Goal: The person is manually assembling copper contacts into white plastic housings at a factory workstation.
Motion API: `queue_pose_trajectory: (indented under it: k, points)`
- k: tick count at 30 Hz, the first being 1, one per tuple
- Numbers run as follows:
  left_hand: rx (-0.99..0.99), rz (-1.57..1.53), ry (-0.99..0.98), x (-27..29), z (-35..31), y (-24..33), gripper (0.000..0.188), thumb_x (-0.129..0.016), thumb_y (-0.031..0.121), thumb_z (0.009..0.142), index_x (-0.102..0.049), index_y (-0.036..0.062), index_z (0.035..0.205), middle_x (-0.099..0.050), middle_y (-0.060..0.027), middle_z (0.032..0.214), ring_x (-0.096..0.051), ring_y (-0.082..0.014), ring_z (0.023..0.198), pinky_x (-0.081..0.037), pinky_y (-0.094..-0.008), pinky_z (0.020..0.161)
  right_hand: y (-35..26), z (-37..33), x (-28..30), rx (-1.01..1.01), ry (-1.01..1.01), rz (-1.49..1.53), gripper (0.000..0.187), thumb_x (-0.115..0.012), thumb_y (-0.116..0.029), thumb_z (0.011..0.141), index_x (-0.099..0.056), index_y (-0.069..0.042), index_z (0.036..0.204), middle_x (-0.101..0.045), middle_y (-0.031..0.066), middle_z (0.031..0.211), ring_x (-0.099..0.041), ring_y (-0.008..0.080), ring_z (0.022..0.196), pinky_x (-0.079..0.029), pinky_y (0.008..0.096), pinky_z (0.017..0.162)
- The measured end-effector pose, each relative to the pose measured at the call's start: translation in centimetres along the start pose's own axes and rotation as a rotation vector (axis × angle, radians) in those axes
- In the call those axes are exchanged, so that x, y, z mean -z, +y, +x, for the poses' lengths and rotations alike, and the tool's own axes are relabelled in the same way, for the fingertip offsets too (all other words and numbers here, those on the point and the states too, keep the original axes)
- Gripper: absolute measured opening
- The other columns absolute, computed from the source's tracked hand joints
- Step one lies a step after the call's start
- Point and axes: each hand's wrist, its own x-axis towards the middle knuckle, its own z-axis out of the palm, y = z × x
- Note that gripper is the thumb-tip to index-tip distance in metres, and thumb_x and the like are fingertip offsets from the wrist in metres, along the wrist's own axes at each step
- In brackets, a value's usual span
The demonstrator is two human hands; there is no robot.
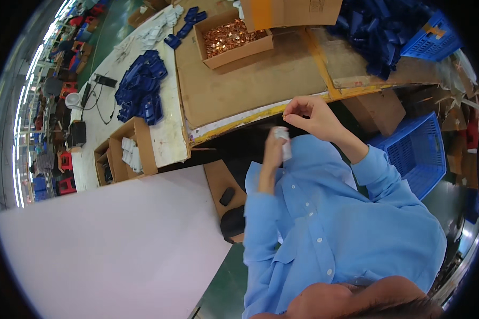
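Note:
My left hand (273,150) is closed around a small white piece (285,142), held upright in front of my shirt; motion blur hides its exact kind. Just above and to the right, my right hand (316,118) pinches thumb and forefinger together. A tiny copper-coloured bit (285,115) shows at those fingertips, too small to name surely. The two hands are apart, close to the table's yellow-taped front edge. Beyond them on the cardboard-covered tabletop (250,87) stands an open carton (234,57) filled with small shiny copper-coloured parts.
Dark blue plastic parts (141,87) lie heaped on the left table, with white parts (131,154) in a carton nearby. More blue parts (375,34) pile up at far right beside a blue basket (434,37). Another blue crate (415,154) stands below. A white board (112,239) fills the lower left.

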Motion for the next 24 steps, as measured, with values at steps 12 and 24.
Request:
queue_pose_trajectory:
  k: [12, 24]
  points:
    - [0.293, -0.328, 0.354, -2.3, -3.8, 5.9, 0.036, -0.048, 0.002, 0.084, -0.050, -0.0005, 0.119, -0.065, -0.0149, 0.097, -0.065, -0.0202, 0.078, -0.055, -0.0300, 0.070, 0.4, 3.5, 1.3, -0.182, -0.047, 0.121, 0.005, -0.063, -0.001, 0.084, -0.064, 0.001, 0.089, -0.066, 0.0066, 0.089, -0.062, 0.0114, 0.086, -0.049, 0.0254, 0.079]
    - [0.084, -0.074, 0.307, -1.8, 2.9, 15.7, 0.037, -0.052, 0.013, 0.097, -0.042, -0.0009, 0.131, -0.061, -0.0104, 0.111, -0.058, -0.0136, 0.098, -0.048, -0.0265, 0.084, -2.7, 8.2, 2.2, 0.000, -0.036, -0.083, 0.008, -0.067, 0.003, 0.079, -0.066, -0.002, 0.086, -0.058, 0.0063, 0.077, -0.057, 0.0151, 0.074, -0.045, 0.0260, 0.061]
